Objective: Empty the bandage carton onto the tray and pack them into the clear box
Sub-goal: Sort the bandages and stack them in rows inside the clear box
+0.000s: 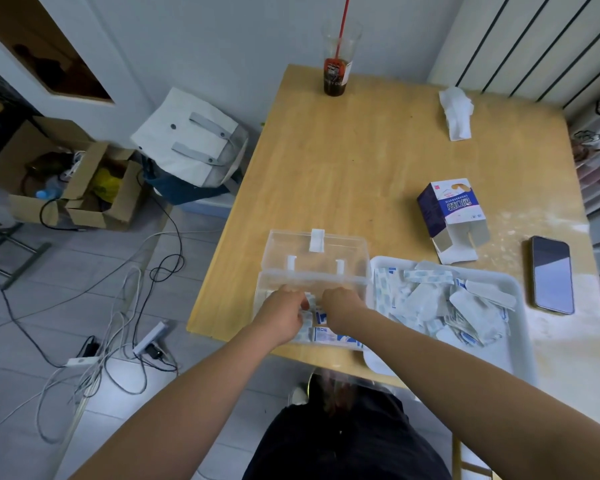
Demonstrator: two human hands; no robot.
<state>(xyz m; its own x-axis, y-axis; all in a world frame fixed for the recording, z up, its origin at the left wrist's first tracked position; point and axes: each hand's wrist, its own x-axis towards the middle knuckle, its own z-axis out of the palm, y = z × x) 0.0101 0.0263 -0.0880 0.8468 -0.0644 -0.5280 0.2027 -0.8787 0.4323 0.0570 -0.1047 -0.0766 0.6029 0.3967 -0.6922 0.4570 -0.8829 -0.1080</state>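
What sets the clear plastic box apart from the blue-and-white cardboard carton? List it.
The clear plastic box is see-through; the blue-and-white cardboard carton is opaque and printed. The box stands upright, lid swung back; the carton lies on its side, end flaps open. The box holds bandages; the carton's open end shows none. Both are open, on the wooden table.

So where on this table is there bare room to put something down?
Bare wood between cup, tissue, carton and clear box. Crowded near edge: left hand and right hand in the box, tray of bandages beside it, then phone.
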